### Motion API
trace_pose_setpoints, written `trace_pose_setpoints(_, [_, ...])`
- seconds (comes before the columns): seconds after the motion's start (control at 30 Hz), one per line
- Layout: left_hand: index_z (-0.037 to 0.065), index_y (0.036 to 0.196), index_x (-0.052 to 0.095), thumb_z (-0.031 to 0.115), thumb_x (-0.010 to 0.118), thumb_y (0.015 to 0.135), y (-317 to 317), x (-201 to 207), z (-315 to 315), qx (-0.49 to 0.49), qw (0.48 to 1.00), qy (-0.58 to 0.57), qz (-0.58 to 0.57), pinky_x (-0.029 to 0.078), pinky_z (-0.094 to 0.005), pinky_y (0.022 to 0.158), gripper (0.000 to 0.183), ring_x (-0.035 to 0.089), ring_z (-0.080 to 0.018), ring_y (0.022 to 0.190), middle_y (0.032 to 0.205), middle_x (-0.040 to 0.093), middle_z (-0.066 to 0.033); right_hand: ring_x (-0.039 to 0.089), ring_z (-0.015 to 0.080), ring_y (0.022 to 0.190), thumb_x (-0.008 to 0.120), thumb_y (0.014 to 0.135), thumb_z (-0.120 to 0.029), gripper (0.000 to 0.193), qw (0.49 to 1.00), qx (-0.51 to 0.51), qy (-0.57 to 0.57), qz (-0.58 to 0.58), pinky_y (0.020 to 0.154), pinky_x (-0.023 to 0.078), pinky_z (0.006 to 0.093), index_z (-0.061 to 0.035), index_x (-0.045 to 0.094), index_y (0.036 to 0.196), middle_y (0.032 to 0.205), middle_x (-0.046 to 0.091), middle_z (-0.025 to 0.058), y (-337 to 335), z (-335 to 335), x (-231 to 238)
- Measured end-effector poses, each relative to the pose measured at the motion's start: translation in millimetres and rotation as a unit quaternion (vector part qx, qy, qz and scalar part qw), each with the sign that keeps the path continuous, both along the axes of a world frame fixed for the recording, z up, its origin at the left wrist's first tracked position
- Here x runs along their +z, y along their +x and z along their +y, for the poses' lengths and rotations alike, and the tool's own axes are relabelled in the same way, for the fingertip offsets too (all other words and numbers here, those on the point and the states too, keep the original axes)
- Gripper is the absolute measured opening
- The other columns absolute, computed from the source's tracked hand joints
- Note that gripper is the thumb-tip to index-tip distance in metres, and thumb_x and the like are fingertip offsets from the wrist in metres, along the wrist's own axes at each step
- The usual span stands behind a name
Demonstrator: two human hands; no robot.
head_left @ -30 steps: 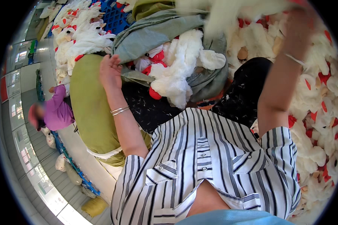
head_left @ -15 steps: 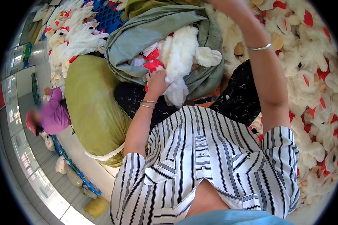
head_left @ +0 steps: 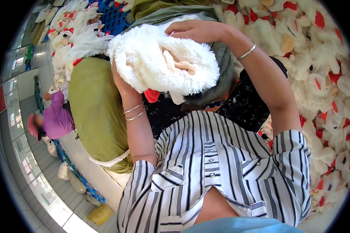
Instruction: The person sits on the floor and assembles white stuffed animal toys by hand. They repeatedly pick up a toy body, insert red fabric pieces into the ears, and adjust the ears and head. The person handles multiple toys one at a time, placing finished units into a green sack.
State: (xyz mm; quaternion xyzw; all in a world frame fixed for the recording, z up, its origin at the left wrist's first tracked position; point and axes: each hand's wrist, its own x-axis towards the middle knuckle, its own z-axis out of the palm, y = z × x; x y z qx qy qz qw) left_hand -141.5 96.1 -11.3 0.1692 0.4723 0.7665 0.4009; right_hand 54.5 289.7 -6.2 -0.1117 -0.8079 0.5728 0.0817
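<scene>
A fluffy white plush toy skin [head_left: 144, 58] is held up before me, its opening facing me. Beige fabric shows inside the opening, and a red piece hangs from its lower edge. My right hand [head_left: 194, 31] lies over its upper edge with bent fingers, the fingertips partly sunk in the fur. At its left side my left hand [head_left: 118, 75] supports it; most of those fingers are hidden by the fur. Behind and below the plush sits the open grey-green sack [head_left: 223, 66] between my knees, its contents mostly covered now.
A full olive-green sack [head_left: 91, 112] stands at my left. White plush pieces with red parts [head_left: 319, 97] are heaped along the right, and another pile [head_left: 79, 46] lies at the far left near a blue plastic pallet [head_left: 112, 17]. A person in purple [head_left: 58, 116] is farther left.
The right hand has come back from the far right heap to the sack. A white plush skin is now between both hands, covering the sack's mouth. The left hand has moved left.
</scene>
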Motion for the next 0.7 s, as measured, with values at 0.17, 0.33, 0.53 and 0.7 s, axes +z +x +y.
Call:
trace_pose_setpoints(0.17, [0.002,0.139,0.041,0.042,0.040,0.099,22,32,13,-0.025,0.998,-0.035,0.056,0.038,-0.0455,0.106,0.057,0.046,-0.0295,0.128,0.139,0.047,-0.0154,0.058,0.0133,0.106,0.051,0.096,-0.045,0.052,0.971,-0.006,-0.237,-0.026,0.094,0.046,0.0294,-0.0041,0.059,0.127,0.123,0.062,0.0064,4,-12,24])
trace_pose_setpoints(0.33, [0.000,0.138,0.041,0.034,0.044,0.098,20,22,9,-0.042,0.997,0.054,-0.036,0.039,-0.0433,0.106,0.052,0.046,-0.0287,0.128,0.139,0.047,-0.0147,0.060,0.0104,0.091,0.057,0.094,-0.034,0.041,0.995,-0.074,-0.061,0.024,0.082,0.047,0.0258,-0.0017,0.060,0.119,0.103,0.066,0.0053,-1,-9,4])
trace_pose_setpoints(0.53, [-0.001,0.130,0.048,0.013,0.059,0.091,5,5,14,0.144,0.942,-0.092,0.289,0.045,-0.0323,0.093,0.043,0.055,-0.0180,0.104,0.125,0.054,-0.0102,0.061,0.0119,0.092,0.058,0.090,-0.022,0.033,0.955,-0.267,-0.115,0.052,0.081,0.049,0.0265,-0.0025,0.062,0.116,0.105,0.066,0.0062,1,-5,11])
trace_pose_setpoints(0.7, [0.003,0.129,0.048,0.006,0.066,0.082,35,27,20,-0.088,0.845,-0.105,0.518,0.048,-0.0298,0.082,0.051,0.054,-0.0145,0.097,0.126,0.053,-0.0078,0.060,0.0113,0.093,0.057,0.089,-0.017,0.035,0.970,-0.189,-0.148,0.048,0.079,0.049,0.0266,-0.0036,0.058,0.121,0.105,0.064,0.0040,1,-9,1])
